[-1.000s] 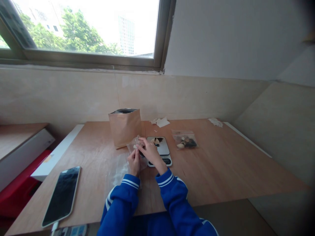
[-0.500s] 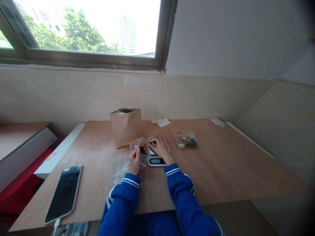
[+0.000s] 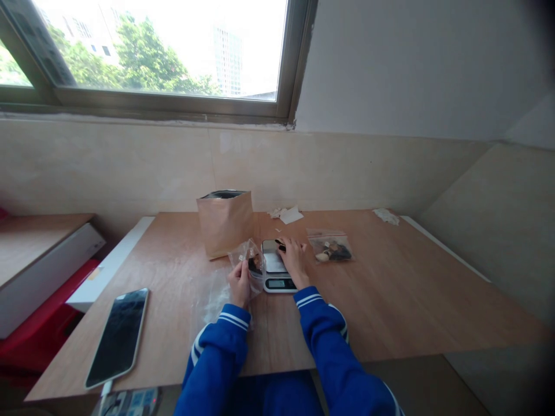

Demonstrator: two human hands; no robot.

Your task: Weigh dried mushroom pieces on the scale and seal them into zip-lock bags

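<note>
My left hand (image 3: 240, 282) is closed on a small clear plastic bag (image 3: 250, 261) with a few dark and pale pieces in it, held upright just left of a small digital scale (image 3: 277, 271). My right hand (image 3: 293, 257) lies over the far right part of the scale's plate, fingers curled at a dark piece there; I cannot tell whether it grips it. Both sleeves are blue with white stripes.
A brown paper bag (image 3: 226, 222) stands open behind the scale. A filled clear bag (image 3: 330, 247) lies to the right. White paper scraps (image 3: 287, 214) lie near the wall. A phone (image 3: 119, 336) lies at the wooden table's (image 3: 390, 289) front left. A flat clear bag (image 3: 212, 300) lies beside my left wrist.
My right hand left the clear bag and moved right onto the scale plate, then further toward its far right corner. My left hand kept holding the bag.
</note>
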